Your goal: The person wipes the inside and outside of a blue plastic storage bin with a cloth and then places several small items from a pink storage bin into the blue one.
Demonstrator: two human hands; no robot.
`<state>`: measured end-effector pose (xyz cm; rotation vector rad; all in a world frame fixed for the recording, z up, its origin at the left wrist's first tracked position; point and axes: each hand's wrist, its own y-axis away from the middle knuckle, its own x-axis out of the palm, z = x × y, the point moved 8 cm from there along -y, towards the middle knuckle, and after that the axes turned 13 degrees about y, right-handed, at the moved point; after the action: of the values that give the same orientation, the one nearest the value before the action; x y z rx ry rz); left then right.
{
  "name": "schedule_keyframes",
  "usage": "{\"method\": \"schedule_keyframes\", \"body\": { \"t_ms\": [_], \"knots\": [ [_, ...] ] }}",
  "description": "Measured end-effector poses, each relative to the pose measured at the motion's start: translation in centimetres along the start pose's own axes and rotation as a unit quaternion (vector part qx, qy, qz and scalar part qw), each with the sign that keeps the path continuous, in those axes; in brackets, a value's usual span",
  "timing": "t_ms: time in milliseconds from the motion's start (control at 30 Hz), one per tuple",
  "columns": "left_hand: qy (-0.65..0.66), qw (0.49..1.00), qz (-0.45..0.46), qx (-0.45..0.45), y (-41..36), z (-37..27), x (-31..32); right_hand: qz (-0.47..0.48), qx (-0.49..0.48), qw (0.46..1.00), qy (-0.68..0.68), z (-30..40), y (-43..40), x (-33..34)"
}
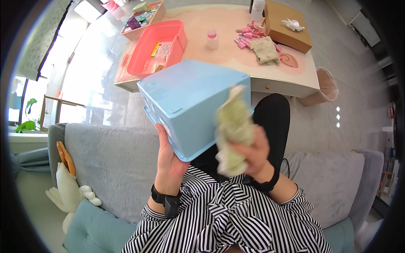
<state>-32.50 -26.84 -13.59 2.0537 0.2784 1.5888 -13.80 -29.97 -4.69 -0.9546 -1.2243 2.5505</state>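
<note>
A light blue plastic storage bin (pixel 193 91) is tipped over in front of me, its flat underside turned up and its rim towards my lap. My left hand (pixel 171 151) grips the rim at the near left corner, thumb along the side wall. In my right hand (pixel 256 151) is a bunched greenish-white cloth (pixel 234 129), blurred by motion. The cloth overlaps the bin's right side in view; whether it touches the wall I cannot tell.
Beyond the bin stands a white table (pixel 202 19) with a pink plastic bin (pixel 155 47), a clear bottle (pixel 212 40), pink nail polish bottles (pixel 245 36), a grey-beige cloth (pixel 265 50) and a cardboard box (pixel 288 25). A waste bin (pixel 322 87) is at its right. A grey sofa (pixel 110 155) surrounds me.
</note>
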Motion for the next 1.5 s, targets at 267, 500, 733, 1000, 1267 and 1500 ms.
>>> {"method": "schedule_keyframes", "body": {
  "t_ms": [267, 500, 733, 1000, 1267, 1500],
  "knots": [
    [-0.090, 0.996, -0.009, 0.018, 0.0, 0.4, -0.5, 0.046, -0.081, 0.996, 0.001, 1.6, 1.3, 4.2],
    [-0.012, 1.000, -0.018, -0.020, 0.0, -1.2, -1.2, 0.077, -0.055, 0.993, 0.064, -3.4, 2.7, 3.3],
    [0.003, 1.000, -0.003, -0.009, -0.1, -3.5, -2.1, 0.032, -0.003, 0.991, 0.127, -7.8, 3.5, 1.2],
    [0.068, 0.977, 0.202, 0.011, 0.8, -5.7, 2.7, -0.012, -0.027, 0.997, 0.067, -3.5, 2.0, -0.1],
    [-0.033, 0.987, 0.154, 0.001, 2.6, 0.9, 6.1, 0.029, -0.044, 0.999, 0.011, 1.1, -0.4, 1.7],
    [0.019, 0.994, 0.109, 0.008, 0.9, -1.4, 2.5, 0.009, -0.024, 0.998, -0.059, 2.7, -0.4, 4.8]
  ]
}}
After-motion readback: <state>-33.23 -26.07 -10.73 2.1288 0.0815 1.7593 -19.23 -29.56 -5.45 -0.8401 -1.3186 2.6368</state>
